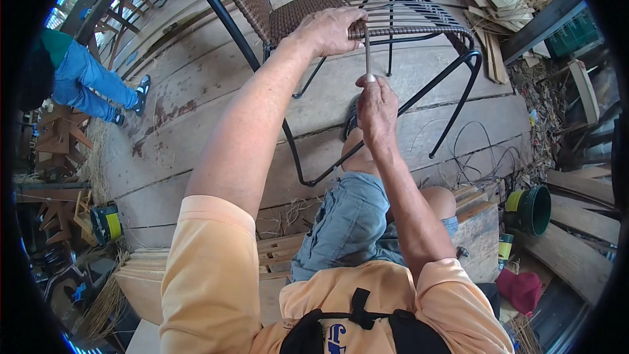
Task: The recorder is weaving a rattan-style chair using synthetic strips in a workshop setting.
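Note:
A chair (308, 10) with a black metal frame and brown woven strands stands in front of me. Its seat is tightly woven on the left, while spaced strands (406, 10) cross the right part. My left hand (331, 32) lies over the near edge of the seat, its fingers curled round that edge where the dense weave meets the spaced strands. From there a brown flat strand (368, 53) runs taut down toward me. My right hand (378, 108) is closed on this strand just below the seat, thumb on top; its other fingers are partly hidden.
Loose strand loops (475, 151) lie on the plank floor (183, 151) at right. Dark green buckets (534, 210) and boards (570, 256) crowd the right side, beside a red cap (519, 290). Another person in jeans (88, 82) stands at far left. Stacked wood (141, 279) is near my left side.

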The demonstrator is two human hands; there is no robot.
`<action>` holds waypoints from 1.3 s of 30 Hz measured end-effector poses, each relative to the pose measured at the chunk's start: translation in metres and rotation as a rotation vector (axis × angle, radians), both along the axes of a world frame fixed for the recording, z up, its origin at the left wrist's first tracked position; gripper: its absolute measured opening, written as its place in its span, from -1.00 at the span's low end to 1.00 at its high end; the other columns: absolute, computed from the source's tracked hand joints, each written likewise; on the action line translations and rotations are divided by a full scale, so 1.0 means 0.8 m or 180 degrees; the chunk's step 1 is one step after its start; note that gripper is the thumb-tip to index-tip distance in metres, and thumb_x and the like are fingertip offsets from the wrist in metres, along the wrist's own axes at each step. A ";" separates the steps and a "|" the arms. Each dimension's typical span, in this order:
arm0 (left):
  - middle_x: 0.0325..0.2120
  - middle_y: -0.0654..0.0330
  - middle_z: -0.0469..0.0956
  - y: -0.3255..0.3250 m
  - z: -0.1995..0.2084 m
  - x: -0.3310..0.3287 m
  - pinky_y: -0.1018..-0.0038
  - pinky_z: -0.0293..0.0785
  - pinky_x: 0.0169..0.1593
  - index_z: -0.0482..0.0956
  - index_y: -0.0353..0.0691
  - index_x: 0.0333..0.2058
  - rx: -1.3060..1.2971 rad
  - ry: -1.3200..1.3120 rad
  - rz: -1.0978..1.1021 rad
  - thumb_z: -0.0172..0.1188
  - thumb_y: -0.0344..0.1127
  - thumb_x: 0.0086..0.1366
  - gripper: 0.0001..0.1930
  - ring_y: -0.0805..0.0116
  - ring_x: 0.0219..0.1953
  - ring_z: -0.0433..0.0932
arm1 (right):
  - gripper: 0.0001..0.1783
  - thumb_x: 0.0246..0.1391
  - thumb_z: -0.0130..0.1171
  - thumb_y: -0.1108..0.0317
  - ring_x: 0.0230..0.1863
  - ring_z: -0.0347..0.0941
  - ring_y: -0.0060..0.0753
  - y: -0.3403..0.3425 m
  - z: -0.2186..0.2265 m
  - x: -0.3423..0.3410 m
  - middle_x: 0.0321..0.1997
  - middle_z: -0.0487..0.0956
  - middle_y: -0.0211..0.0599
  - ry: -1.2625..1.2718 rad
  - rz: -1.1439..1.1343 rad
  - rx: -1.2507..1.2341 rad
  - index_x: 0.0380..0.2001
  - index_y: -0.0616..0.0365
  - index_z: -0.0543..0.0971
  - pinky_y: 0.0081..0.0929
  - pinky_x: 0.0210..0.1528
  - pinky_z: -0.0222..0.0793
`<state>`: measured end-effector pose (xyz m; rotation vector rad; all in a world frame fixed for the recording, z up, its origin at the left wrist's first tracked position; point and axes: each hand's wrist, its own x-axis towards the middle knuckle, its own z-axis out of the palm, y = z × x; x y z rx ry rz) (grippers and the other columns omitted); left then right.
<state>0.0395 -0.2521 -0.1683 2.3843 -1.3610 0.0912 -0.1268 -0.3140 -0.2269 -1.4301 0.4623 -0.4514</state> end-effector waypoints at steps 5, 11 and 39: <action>-0.05 0.15 0.42 0.001 -0.003 -0.005 0.28 0.30 0.07 0.33 -0.06 -0.01 0.0194 -0.0131 0.0182 0.24 -0.16 -0.05 -0.43 0.18 0.03 0.37 | -0.46 0.19 -0.16 -0.04 -0.71 0.03 -0.68 -0.038 -0.044 0.029 -0.77 0.16 -0.59 0.0437 0.0464 0.0007 -0.54 0.27 0.44 -0.58 -0.67 -0.04; -0.02 -0.01 0.39 0.019 -0.011 -0.061 0.29 0.26 0.07 0.37 -0.29 -0.03 -0.1568 -0.0087 0.0343 0.20 -0.30 0.06 -0.53 0.09 0.05 0.35 | -0.43 0.10 -0.08 -0.09 -0.56 0.23 -0.41 -0.089 -0.091 0.085 -0.69 0.35 -0.32 0.0659 0.0340 -0.0469 -0.63 0.25 0.47 -0.42 -0.45 0.17; -0.11 -0.15 0.41 -0.048 -0.158 -0.055 0.30 0.33 0.04 0.33 -0.54 -0.14 -0.4978 0.6143 -0.0233 -0.06 -0.42 0.13 -0.66 0.04 0.01 0.36 | -0.65 0.04 -0.14 0.24 -0.34 0.48 -0.10 -0.133 -0.184 0.169 -0.38 0.56 0.02 0.0822 0.0058 -0.0319 -0.39 0.28 0.56 -0.34 -0.30 0.35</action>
